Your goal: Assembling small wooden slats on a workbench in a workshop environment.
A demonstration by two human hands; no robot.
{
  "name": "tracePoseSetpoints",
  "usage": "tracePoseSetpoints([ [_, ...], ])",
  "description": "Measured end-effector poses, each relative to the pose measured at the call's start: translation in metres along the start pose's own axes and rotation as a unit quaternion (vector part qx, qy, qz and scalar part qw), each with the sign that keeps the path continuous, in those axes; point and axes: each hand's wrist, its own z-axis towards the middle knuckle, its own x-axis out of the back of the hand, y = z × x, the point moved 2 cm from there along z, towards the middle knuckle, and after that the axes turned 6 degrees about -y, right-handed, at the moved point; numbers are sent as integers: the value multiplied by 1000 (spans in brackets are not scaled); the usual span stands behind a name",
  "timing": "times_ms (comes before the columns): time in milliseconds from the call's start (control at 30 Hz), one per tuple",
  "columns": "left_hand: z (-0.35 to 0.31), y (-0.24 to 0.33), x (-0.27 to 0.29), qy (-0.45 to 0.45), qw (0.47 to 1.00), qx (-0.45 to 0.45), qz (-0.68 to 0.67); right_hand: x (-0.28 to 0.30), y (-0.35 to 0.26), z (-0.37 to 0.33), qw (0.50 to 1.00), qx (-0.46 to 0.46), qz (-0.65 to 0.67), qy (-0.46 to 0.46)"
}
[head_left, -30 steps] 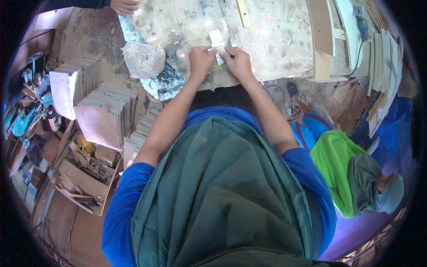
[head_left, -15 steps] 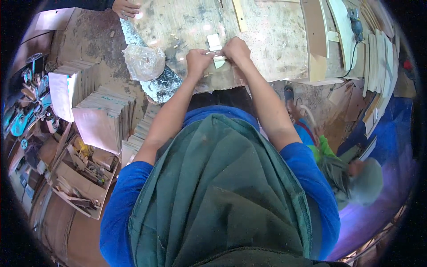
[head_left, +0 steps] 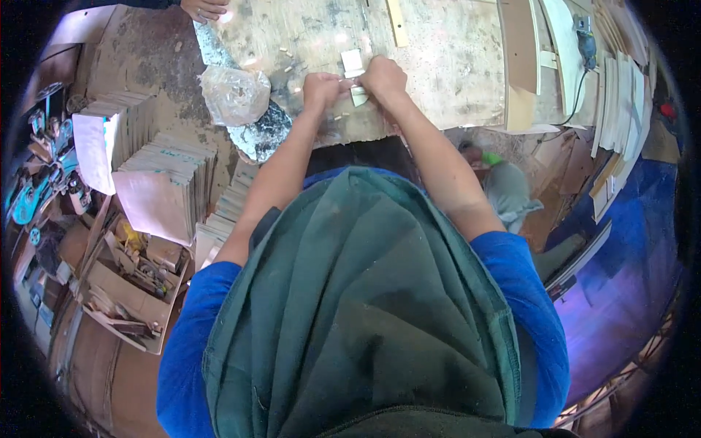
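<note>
My left hand [head_left: 321, 89] and my right hand [head_left: 382, 76] meet at the near edge of a scuffed wooden workbench [head_left: 445, 66]. Both pinch a small pale flat piece [head_left: 358, 93] between their fingertips. A second small pale block [head_left: 352, 60] lies on the bench just beyond my hands. Several short wooden pegs [head_left: 286, 50] are scattered on the bench to the left of it.
A crumpled clear plastic bag [head_left: 235, 95] sits left of my hands. Stacks of thin boards [head_left: 164, 182] stand at the left, with a box of scraps [head_left: 124, 285] below. Boards and a power tool [head_left: 584, 36] lie right. Another person's hand [head_left: 204, 9] rests at the bench's far edge.
Both hands moved slightly farther onto the bench with the small piece. The person in green at the lower right has moved and now shows smaller beside the bench.
</note>
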Motion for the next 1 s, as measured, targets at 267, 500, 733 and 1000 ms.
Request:
tracePoseSetpoints([
  [267,-12,-6,3,1,996,-78,49,3,1,-1,999,29,-26,-24],
  [500,-14,10,-3,31,994,-70,84,1,-5,2,998,46,-50,-13],
  [733,-18,12,-8,54,981,-83,166,-12,40,18,989,37,140,-30],
  [1000,-7,-1,-2,64,973,-112,192,-52,62,-4,877,152,453,-48],
])
